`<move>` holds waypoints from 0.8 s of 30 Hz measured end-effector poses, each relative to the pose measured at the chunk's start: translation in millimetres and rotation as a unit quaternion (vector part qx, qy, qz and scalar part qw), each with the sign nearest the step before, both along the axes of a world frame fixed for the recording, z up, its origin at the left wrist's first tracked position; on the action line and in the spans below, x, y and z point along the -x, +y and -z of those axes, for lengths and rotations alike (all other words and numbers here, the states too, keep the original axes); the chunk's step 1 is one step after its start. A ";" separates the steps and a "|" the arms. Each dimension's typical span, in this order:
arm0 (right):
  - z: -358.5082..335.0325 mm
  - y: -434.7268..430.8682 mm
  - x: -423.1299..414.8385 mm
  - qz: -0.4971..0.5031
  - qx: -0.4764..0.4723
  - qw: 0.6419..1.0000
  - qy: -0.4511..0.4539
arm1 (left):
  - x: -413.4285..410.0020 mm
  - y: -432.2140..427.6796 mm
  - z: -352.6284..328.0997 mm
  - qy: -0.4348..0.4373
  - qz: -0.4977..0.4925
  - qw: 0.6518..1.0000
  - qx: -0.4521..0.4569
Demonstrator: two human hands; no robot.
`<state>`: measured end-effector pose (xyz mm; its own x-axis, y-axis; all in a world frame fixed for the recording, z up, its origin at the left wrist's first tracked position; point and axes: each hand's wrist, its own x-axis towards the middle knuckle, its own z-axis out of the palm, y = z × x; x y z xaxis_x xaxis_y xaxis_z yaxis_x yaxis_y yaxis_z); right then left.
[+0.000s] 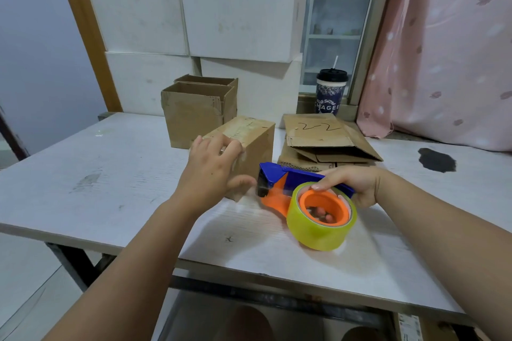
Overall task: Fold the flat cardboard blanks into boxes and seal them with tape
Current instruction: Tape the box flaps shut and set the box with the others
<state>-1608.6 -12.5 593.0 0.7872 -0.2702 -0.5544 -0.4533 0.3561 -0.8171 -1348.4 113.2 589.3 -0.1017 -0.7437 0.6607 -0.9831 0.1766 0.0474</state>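
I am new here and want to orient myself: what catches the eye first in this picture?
The bright tape dispenser, with its yellow-green roll, stands out at the front of the table, gripped by the right hand. Beside it, the left hand rests on a closed brown box; flat blanks lie behind, to the right.

Table [97, 174] L half free; open boxes [194, 111], flat blanks [327, 141] & cup [331, 91] block back.

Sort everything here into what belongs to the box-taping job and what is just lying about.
Job: closed box, left hand resting on it; tape dispenser, gripped by right hand; flat blanks; two open boxes.
Lying about: lidded cup; stacked white boxes; pink curtain.
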 end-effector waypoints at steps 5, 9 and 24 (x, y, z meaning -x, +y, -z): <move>5.7 -3.3 5.1 0.079 -0.031 0.996 -0.004 | 9.3 -5.1 6.5 0.046 -0.053 0.998 0.008; 6.2 -6.3 6.2 0.134 -0.016 0.991 0.017 | 13.2 -9.9 8.6 0.062 -0.075 0.995 0.009; -5.7 -1.4 2.7 0.100 0.118 0.984 0.093 | 10.3 -8.9 10.7 0.065 -0.058 0.996 0.016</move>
